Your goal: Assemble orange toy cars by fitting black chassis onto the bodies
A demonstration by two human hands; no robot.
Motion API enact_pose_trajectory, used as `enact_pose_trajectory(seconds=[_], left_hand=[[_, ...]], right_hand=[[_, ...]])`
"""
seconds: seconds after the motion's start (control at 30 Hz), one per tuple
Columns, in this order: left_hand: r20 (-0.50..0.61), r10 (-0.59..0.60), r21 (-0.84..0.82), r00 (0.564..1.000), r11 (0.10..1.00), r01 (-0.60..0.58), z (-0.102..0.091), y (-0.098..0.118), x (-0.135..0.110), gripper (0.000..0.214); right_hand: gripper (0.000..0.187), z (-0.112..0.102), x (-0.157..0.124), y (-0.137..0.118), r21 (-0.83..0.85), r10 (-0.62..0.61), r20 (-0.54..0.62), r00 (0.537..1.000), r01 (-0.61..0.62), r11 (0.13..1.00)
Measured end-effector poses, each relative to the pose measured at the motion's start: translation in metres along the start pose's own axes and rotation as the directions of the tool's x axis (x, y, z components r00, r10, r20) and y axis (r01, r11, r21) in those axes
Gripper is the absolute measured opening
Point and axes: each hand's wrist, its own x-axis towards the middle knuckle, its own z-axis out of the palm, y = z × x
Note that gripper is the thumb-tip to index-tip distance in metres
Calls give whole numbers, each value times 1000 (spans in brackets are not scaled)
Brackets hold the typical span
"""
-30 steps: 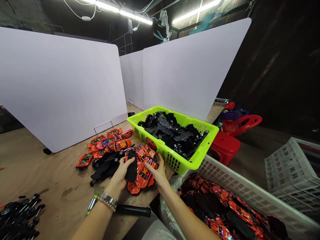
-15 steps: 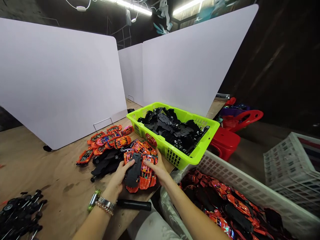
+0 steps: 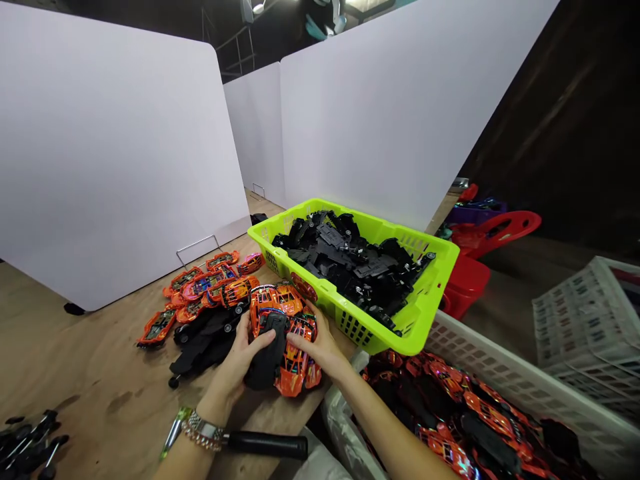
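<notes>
My left hand [image 3: 243, 353] is closed around the side of a toy car [image 3: 265, 373] whose black underside faces up, the thumb pressed on it. My right hand [image 3: 323, 343] grips an orange toy car [image 3: 291, 377] beside it, thumb on top. More orange toy cars [image 3: 285, 297] are bunched between my hands just beyond these two; how many I hold is hard to tell. To the left, several orange car bodies [image 3: 200, 283] lie piled on the wooden table [image 3: 110, 360], with black chassis [image 3: 205, 347] in front of them.
A lime-green basket [image 3: 345, 310] full of black chassis stands behind my right hand. A white crate [image 3: 505, 357] at the lower right holds many orange cars. A black handle [image 3: 267, 445] and a green-and-silver tube [image 3: 175, 430] lie near my left wrist. White panels [image 3: 125, 153] stand behind.
The view has tilted down and shifted slightly. Both hands keep hold of the toy cars in nearly the same place, and the dark-bottomed car is tipped a little more under my left thumb.
</notes>
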Motion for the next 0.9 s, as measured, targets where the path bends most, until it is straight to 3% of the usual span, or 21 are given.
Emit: enact_pose_trajectory(seconds=[0.1, 0.27, 0.47, 0.63, 0.7, 0.83, 0.9], left_hand=[[82, -137, -88, 987, 986, 144, 3, 5, 9, 59], [42, -256, -162, 966, 952, 259, 9, 14, 15, 46], [41, -328, -244, 944, 913, 328, 10, 29, 16, 41], [67, -434, -248, 898, 865, 436, 2, 31, 21, 46], [80, -452, -229, 888, 859, 458, 0, 33, 27, 49], [107, -448, -196, 888, 866, 461, -1, 44, 43, 53], [127, -493, -152, 861, 848, 508, -5, 48, 51, 53]], right_hand=[[95, 2, 1, 1, 250, 128, 82, 988, -145, 957], [83, 6, 0, -10, 534, 232, 248, 941, -332, 777], [100, 9, 11, -18, 600, 259, 282, 924, -380, 704], [109, 7, 27, -19, 504, 256, 510, 821, -527, 684], [110, 8, 31, -20, 475, 272, 494, 826, -518, 712], [100, 16, 28, -19, 472, 265, 394, 880, -441, 763], [96, 22, 23, -16, 458, 228, 347, 910, -377, 805]])
